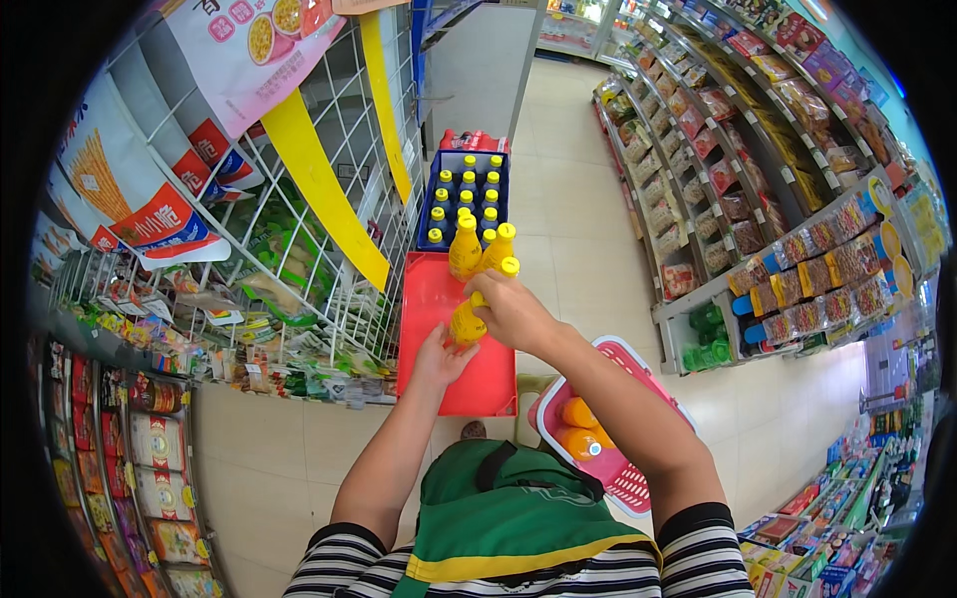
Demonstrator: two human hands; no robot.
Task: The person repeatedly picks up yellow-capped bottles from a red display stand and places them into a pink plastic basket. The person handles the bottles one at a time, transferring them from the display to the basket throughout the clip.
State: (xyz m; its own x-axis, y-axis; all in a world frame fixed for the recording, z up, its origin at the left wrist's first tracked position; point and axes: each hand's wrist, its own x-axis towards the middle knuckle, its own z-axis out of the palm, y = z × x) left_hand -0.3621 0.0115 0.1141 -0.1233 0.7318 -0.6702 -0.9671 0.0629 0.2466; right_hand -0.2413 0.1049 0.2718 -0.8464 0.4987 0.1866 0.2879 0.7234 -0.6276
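My right hand [516,310] grips the yellow cap end of a small yellow bottle [465,326], which is tilted over a red plastic tray [456,389]. My left hand [441,359] is just below it, palm up with fingers apart, near or touching the bottle's base; contact is hard to tell. Several more yellow-capped bottles [465,250] stand at the tray's far end. Beyond them, a dark blue crate [502,213] holds several dark bottles [469,182] with yellow caps.
A pink and white basket [624,486] with several orange bottles [579,439] is at the lower right. A white wire rack [299,217] of snack packets stands along the left. Shelves of packaged food [703,149] line the right. Red-topped bottles [473,140] lie behind the crate.
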